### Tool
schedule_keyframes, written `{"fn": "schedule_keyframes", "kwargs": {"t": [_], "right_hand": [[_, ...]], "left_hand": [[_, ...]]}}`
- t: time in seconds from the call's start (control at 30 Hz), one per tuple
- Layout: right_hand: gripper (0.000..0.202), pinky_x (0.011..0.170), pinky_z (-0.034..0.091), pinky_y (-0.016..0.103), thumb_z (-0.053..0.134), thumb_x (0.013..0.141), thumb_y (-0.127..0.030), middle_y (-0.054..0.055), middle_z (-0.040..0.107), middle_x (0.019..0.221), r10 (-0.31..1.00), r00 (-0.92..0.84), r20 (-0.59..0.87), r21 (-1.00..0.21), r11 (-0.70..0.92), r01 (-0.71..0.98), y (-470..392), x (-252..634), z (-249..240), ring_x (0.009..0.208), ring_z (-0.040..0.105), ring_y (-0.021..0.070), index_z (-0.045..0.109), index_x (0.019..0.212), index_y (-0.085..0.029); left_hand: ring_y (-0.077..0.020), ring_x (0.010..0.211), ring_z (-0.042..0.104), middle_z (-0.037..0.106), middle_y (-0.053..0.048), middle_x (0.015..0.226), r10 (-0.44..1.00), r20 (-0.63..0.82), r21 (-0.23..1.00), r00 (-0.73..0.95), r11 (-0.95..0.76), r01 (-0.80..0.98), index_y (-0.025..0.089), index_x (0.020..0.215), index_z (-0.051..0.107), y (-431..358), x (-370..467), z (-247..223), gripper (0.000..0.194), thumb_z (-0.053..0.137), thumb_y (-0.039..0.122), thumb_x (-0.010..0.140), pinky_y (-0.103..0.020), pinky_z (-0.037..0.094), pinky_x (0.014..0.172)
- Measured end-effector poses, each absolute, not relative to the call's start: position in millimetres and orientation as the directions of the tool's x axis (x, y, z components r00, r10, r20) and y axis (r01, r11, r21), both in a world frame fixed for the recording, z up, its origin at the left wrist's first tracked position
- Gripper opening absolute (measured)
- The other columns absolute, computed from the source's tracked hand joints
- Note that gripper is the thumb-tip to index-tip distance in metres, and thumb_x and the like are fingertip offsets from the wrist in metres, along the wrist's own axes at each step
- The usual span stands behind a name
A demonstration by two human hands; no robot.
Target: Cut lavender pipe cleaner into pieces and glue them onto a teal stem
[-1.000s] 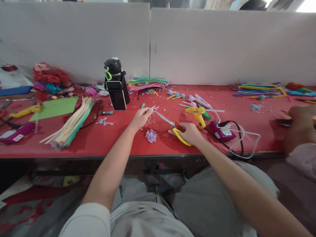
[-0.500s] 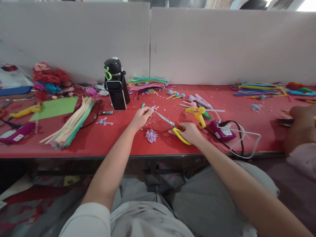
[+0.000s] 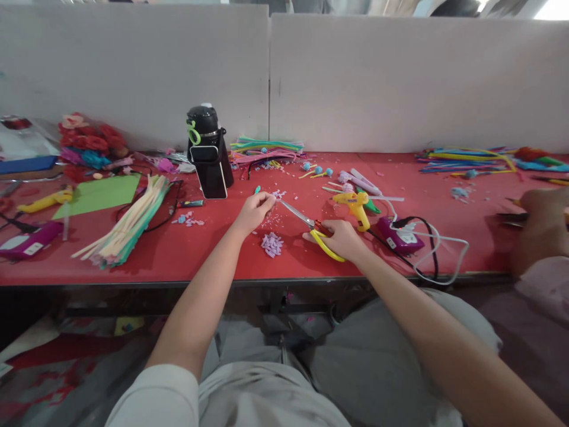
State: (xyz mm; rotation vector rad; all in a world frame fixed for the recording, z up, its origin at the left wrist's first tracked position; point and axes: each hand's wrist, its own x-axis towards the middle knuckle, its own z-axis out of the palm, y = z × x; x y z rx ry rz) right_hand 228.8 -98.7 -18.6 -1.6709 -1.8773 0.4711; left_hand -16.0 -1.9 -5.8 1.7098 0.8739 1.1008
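Observation:
My right hand (image 3: 334,236) is wrapped round the yellow-and-red handles of a pair of scissors (image 3: 297,213). Their blades point left, with the tips at the fingertips of my left hand (image 3: 255,212). That hand is closed in a pinch over the red table; what lies between its fingers is too small to make out. A green-tipped thing (image 3: 258,190) shows just behind it. Small lilac pieces (image 3: 278,194) lie beyond the fingertips, and tiny scraps are scattered below the blades. Nearer the table edge sits a heap of cut lilac pieces (image 3: 272,244).
A black bottle (image 3: 204,124) with a phone (image 3: 212,178) leaning on it stands behind my left hand. Right of my hands lie a yellow glue gun (image 3: 355,207) and a purple power box (image 3: 401,238) with cables. Pipe cleaners (image 3: 128,225) lie left. Another person's hand (image 3: 537,225) is far right.

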Motion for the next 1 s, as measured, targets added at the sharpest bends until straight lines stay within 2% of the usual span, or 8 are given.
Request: {"fn": "schedule_keyframes", "kwargs": {"t": [0.43, 0.7, 1.0], "right_hand": [[0.072, 0.052, 0.022, 0.03, 0.054, 0.069, -0.091, -0.002, 0.036, 0.051, 0.976, -0.072, 0.207, -0.554, 0.177, 0.813, -95.5, 228.7, -17.8, 0.053, 0.031, 0.0113, 0.03, 0.054, -0.024], [0.069, 0.05, 0.022, 0.028, 0.062, 0.069, -0.085, -0.005, 0.033, 0.053, 0.982, -0.024, 0.187, -0.625, 0.138, 0.769, -99.1, 229.3, -19.2, 0.055, 0.031, 0.0105, 0.035, 0.057, -0.023], [0.071, 0.051, 0.022, 0.029, 0.06, 0.069, -0.088, -0.004, 0.033, 0.052, 0.977, -0.064, 0.202, -0.596, 0.174, 0.784, -98.0, 229.3, -18.3, 0.055, 0.031, 0.0107, 0.031, 0.056, -0.023]], "left_hand": [[-0.0109, 0.058, 0.048, 0.052, 0.001, 0.063, 0.89, 0.284, 0.937, 0.358, -0.337, 0.093, 0.018, 0.07, 0.053, -2.2, -16.4, -5.1, 0.034, 0.063, 0.045, 0.089, -0.028, 0.039, 0.058], [-0.011, 0.057, 0.047, 0.051, 0.001, 0.064, 0.878, 0.309, 0.927, 0.366, -0.363, 0.089, 0.018, 0.072, 0.055, -1.3, -17.3, -5.8, 0.037, 0.063, 0.05, 0.089, -0.028, 0.038, 0.056], [-0.0111, 0.057, 0.048, 0.052, 0.002, 0.063, 0.883, 0.318, 0.92, 0.346, -0.376, 0.113, 0.018, 0.073, 0.057, -2.7, -17.3, -4.4, 0.032, 0.063, 0.044, 0.09, -0.027, 0.038, 0.056]]}}
